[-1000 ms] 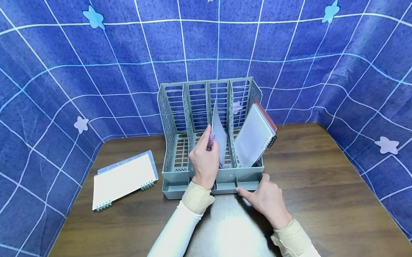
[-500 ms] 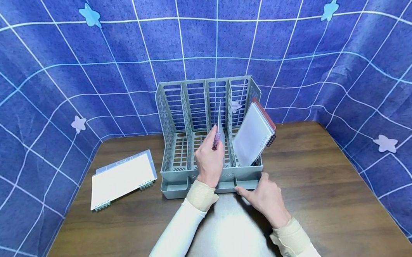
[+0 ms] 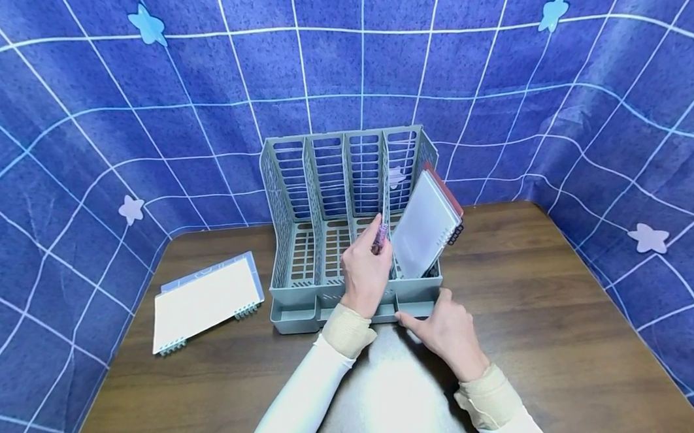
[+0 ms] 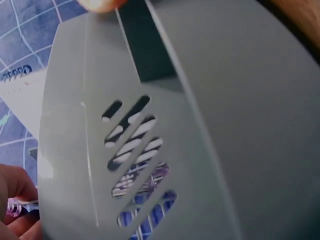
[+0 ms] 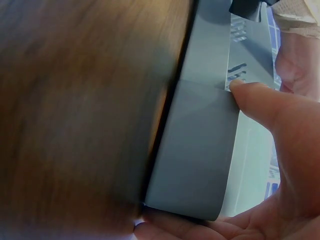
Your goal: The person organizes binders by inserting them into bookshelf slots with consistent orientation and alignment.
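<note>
A grey-green desk file organizer [image 3: 296, 296] with several upright compartments and a shallow front tray stands on the table. My left hand [image 3: 366, 270] reaches into its third compartment from the left and pinches a notebook by its purple spiral binding [image 3: 383, 231]. That notebook stands nearly edge-on along the divider, mostly hidden by the hand. My right hand [image 3: 453, 332] grips the organizer's front right corner. In the right wrist view the thumb [image 5: 255, 100] lies on the tray's rim and the fingers [image 5: 175, 229] wrap the end. A white-paged notebook [image 3: 423, 227] with a red cover leans in the rightmost compartment.
Left of the organizer, an open spiral notebook [image 3: 207, 304] with white pages and a blue cover lies on the wooden table [image 3: 553, 319]. A blue curtain [image 3: 225, 73] with white lines and stars surrounds the table's back and sides.
My left hand has moved right with the purple-spiral notebook, bringing it from mid-compartment to the divider on the right. The right hand keeps its grip on the organizer corner.
</note>
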A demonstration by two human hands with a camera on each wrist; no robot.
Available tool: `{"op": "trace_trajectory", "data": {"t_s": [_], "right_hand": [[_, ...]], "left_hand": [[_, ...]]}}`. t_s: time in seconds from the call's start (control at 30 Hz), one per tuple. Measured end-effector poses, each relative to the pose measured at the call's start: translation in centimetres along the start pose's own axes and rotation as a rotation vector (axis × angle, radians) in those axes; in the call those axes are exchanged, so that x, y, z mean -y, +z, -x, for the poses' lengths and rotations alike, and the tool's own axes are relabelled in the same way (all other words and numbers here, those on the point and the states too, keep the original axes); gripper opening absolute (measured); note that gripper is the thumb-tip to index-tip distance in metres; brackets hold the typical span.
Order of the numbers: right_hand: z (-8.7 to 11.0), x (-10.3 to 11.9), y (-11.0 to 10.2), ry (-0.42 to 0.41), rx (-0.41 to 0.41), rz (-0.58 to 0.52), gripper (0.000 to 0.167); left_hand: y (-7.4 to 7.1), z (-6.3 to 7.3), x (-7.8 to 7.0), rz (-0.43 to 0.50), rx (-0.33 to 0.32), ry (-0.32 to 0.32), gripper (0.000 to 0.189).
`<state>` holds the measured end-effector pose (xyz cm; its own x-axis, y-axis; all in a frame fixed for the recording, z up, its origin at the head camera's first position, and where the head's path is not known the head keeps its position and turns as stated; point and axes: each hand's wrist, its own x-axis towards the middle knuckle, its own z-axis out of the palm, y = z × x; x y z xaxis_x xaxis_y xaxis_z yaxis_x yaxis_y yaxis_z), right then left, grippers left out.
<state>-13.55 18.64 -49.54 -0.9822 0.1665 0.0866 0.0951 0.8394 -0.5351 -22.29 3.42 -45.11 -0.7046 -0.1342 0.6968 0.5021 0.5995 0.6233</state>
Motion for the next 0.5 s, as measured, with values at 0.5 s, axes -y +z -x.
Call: {"op": "trace_trajectory", "data": {"t_s": [0.5], "right_hand": [[-0.02,-0.02,-0.03,-0.007,-0.007,0.002,0.101]], "left_hand": [[0.70,0.38,-0.48,-0.040,0.094,-0.008,0.048]]}}
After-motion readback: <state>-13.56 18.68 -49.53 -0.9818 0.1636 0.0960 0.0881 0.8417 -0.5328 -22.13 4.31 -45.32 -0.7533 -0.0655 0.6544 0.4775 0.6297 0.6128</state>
